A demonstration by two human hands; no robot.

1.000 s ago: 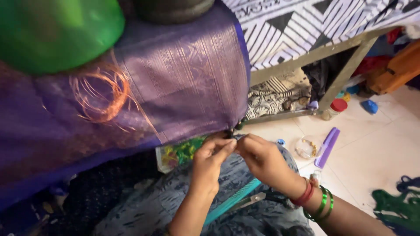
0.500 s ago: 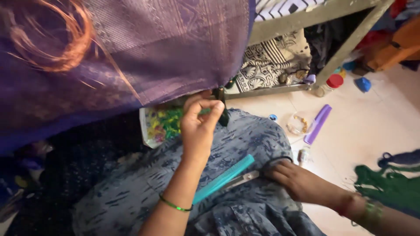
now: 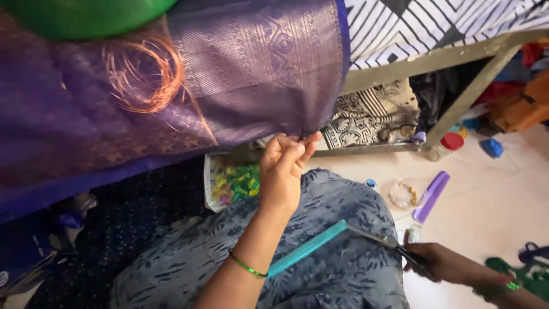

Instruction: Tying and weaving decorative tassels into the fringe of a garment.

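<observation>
Scissors [image 3: 382, 240] lie nearest me, gripped by my right hand [image 3: 437, 264] at the handles, blades resting on my lap; whether the blades are apart I cannot tell. Beside them, a teal comb [image 3: 307, 247] lies across the patterned grey cloth [image 3: 337, 274] on my knees. Further out, my left hand [image 3: 283, 171] is raised, fingertips pressed together, pinching the lower corner of the purple fabric [image 3: 246, 74]. Beyond, a purple comb [image 3: 432, 195] lies on the floor.
</observation>
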